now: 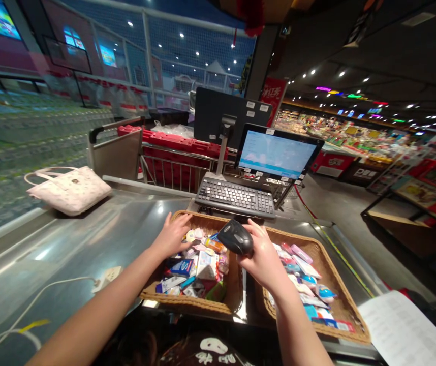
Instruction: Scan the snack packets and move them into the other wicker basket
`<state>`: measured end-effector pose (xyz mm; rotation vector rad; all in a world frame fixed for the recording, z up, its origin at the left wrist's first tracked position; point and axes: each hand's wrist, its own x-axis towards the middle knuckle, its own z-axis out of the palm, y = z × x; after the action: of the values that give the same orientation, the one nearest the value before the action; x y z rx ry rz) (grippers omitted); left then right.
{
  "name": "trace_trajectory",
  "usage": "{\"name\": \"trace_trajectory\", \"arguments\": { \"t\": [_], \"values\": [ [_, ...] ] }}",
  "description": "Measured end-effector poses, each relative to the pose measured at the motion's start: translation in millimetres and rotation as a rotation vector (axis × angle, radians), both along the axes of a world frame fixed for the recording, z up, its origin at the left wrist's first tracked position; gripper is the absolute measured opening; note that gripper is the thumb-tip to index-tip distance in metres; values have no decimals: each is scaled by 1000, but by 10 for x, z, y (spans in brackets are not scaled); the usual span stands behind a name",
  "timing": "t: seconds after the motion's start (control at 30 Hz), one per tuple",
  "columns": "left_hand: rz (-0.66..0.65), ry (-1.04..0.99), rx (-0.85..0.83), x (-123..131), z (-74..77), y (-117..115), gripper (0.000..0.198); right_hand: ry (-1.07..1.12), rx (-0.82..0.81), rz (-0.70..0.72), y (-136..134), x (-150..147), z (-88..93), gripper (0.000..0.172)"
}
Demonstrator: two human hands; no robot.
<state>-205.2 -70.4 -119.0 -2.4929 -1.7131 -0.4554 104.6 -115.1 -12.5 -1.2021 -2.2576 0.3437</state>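
My right hand (259,251) is wrapped round a black barcode scanner (235,237), held over the gap between two wicker baskets. Fingers apart, my left hand (174,235) reaches over the back left rim of the left basket (191,304), at the small items. I cannot tell whether its fingertips touch any of them. That basket holds several small packs and boxes, among them a blue and white box (182,267) and an orange item (215,246). More small packs lie in the right basket (327,254), partly hidden by my right forearm.
Behind the baskets stand a black keyboard (237,196) and a lit monitor (277,154). A pale handbag (75,190) sits on the metal counter (126,218) at the left. A power strip (107,277) with a white cord lies near my left forearm. Printed paper (404,325) is at the right.
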Motion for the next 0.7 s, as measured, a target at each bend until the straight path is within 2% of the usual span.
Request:
{"name": "trace_trajectory", "arguments": {
  "t": [0.23,0.37,0.53,0.7],
  "values": [
    [51,67,-184,-101,-66,-90,25,11,-49,60,-14,-78,-6,46],
    [59,72,-205,-43,-6,-90,35,28,-45,51,-23,-21,-27,49],
    [-13,43,-133,214,182,-11,39,33,-20,-12,-87,218,-41,46],
    [-141,-5,-55,643,329,120,38,60,31,-125,-189,612,-35,46]
  ]
}}
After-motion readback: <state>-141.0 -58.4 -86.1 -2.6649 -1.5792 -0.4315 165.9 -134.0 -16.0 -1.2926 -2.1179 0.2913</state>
